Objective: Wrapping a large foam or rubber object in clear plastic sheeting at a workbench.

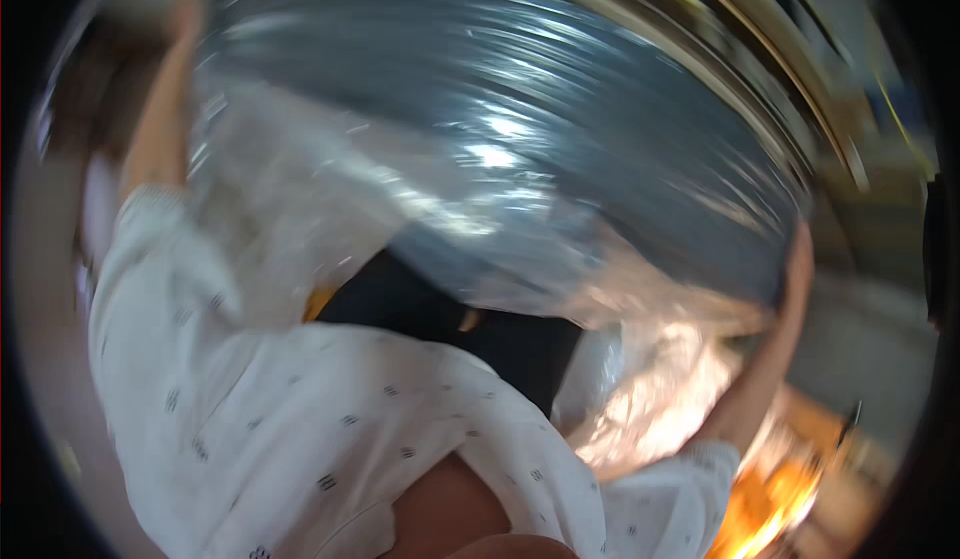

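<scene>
A wide, dark grey-blue bundle (400, 54) in shiny clear plastic film spans the view in front of me, held up between my two outstretched arms. My left hand (187, 14) is at its far left edge, blurred, and its fingers seem wrapped around the side. At the right end, my right hand (800, 264) grips the other edge, with the fingertips hidden behind the bundle. Loose clear film (270, 159) hangs from the near side toward my body and catches bright light on the right. What the film encloses cannot be made out beyond its dark colour.
Behind the bundle, long brown edges (770, 54) curve past at the upper right, perhaps shelves or boards. An orange, brightly lit thing (770, 499) lies low on the right. A yellow strip (900, 119) shows farther right. Much of the surroundings is smeared by motion.
</scene>
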Motion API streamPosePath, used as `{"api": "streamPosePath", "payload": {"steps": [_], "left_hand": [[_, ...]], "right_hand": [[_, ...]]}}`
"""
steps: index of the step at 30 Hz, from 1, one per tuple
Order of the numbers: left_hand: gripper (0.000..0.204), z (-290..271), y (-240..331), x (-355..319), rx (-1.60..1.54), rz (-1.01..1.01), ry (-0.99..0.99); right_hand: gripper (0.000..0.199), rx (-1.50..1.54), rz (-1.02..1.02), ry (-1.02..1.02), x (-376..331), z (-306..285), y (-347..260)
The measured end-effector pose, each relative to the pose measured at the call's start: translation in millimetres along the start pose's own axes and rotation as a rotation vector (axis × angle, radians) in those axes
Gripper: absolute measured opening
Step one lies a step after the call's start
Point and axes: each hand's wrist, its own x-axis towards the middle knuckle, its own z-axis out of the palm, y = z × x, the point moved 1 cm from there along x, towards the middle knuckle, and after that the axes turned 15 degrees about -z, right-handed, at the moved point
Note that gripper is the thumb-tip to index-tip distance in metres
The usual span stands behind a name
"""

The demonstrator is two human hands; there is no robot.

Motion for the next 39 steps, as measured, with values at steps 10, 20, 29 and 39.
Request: {"api": "streamPosePath", "payload": {"steps": [10, 20, 29, 39], "left_hand": [[0.021, -59.2, -23.1, -26.7, -0.222, 0.084, 0.376], [0.022, -79.6, 35.6, -58.7, -0.93, -0.441, 0.211], [0.021, -68.1, 25.0, -68.4, -0.941, -0.512, 0.197], [0.022, -60.3, 24.9, -64.4, -1.053, -0.467, 0.295]], "right_hand": [[0.028, 0.321, -0.64, -0.023, -14.4, 114.7, -269.2], [0.053, 0.167, -0.917, -0.767, -219.4, 379.2, -378.5], [0.022, 0.753, -0.471, -1.462, -251.7, 348.7, -443.5], [0.037, 0.925, -0.968, -0.6, -203.0, 159.7, -287.6]]}}
